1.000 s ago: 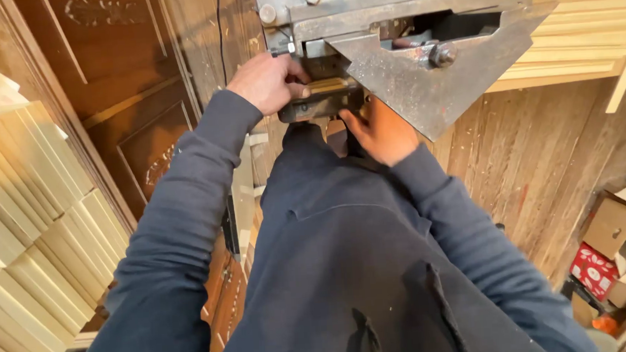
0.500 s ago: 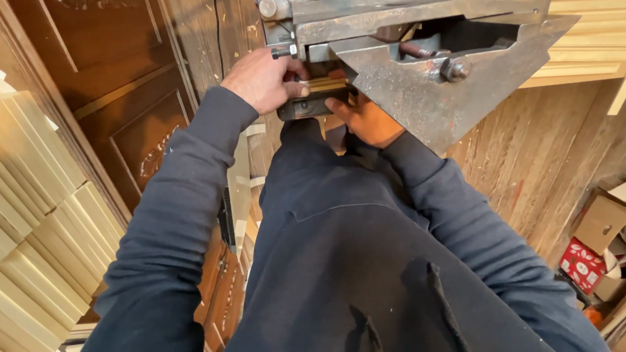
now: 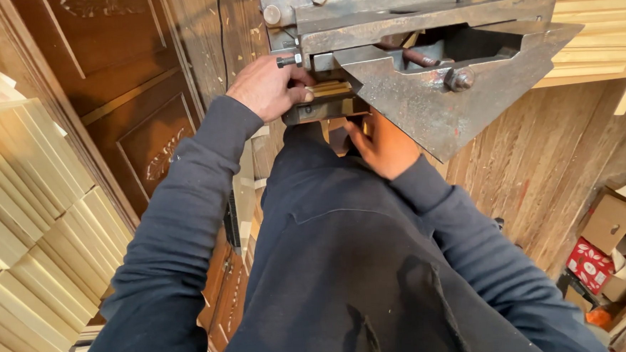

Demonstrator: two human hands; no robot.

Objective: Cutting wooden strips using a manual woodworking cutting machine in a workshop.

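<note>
A heavy rusty steel machine (image 3: 435, 55) with bolts and a triangular plate stands right in front of me at the top of the view. A pale wooden piece (image 3: 331, 89) lies in its lower slot. My left hand (image 3: 269, 87) grips the machine's left edge, fingers closed over the wooden piece. My right hand (image 3: 383, 147) reaches under the triangular plate from below; its fingertips are hidden behind the metal, so what it holds I cannot tell. Both arms wear dark blue sleeves.
Stacks of pale wooden slats (image 3: 30, 234) fill the left side. More slats (image 3: 598, 39) lie at the upper right. Carved dark wooden door panels (image 3: 130, 100) lean behind. Cardboard boxes (image 3: 608, 225) and a red packet (image 3: 589, 265) sit on the plank floor at right.
My right hand has slid further under the triangular plate. The view has shifted slightly, and my left hand keeps its hold at the slot.
</note>
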